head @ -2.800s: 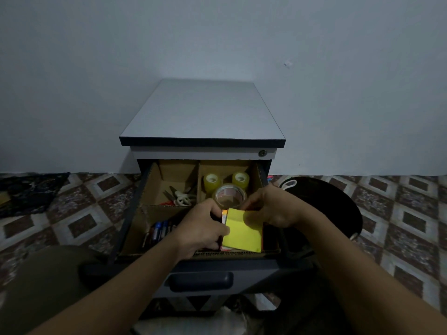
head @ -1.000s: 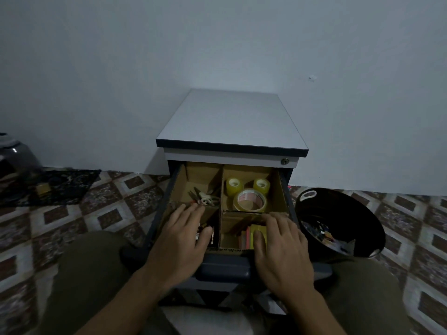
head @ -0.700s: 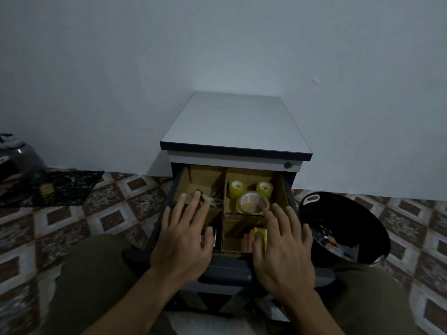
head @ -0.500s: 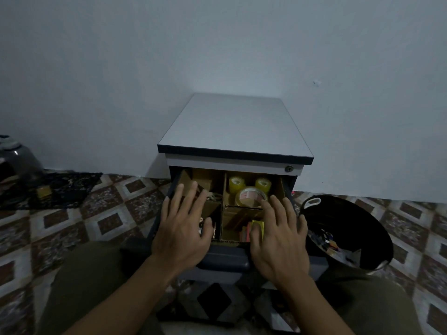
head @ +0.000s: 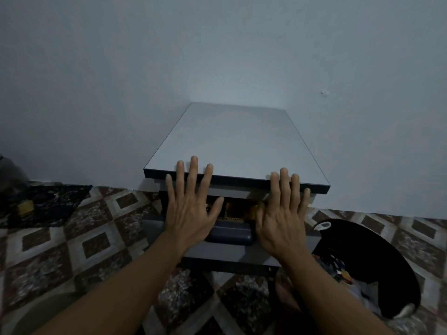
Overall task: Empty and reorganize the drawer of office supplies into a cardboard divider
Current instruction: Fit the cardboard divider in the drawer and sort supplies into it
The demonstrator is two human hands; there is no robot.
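Two hands, both released: fingers straight and spread, palms down, holding nothing. Left hand (head: 191,211) and right hand (head: 283,213) lie side by side over the drawer (head: 229,252), one at each end of its front. The fingertips reach up across the dark edge of the cabinet (head: 237,141) top. Whether the palms press on the drawer front cannot be told; the contact is hidden beneath them.

Drawer: one, dark grey, with a rounded recessed handle (head: 229,234) between the wrists. It sits almost fully in the cabinet, leaving only a narrow slot open.

Divider (head: 235,209): one, brown cardboard, inside the drawer. It is seen only through that slot between the two thumbs, as a short strip of wall. Compartments and contents are hidden by the hands and the cabinet top.

Cabinet: one, with a pale grey top, set against a plain wall (head: 217,56).

Bin (head: 377,267): one, black, round, on the floor just right of the cabinet, with small mixed scraps inside.

Cloth (head: 46,204): one, dark, on the patterned tile floor (head: 96,245) well to the left, with one small yellowish block (head: 25,207) on it.
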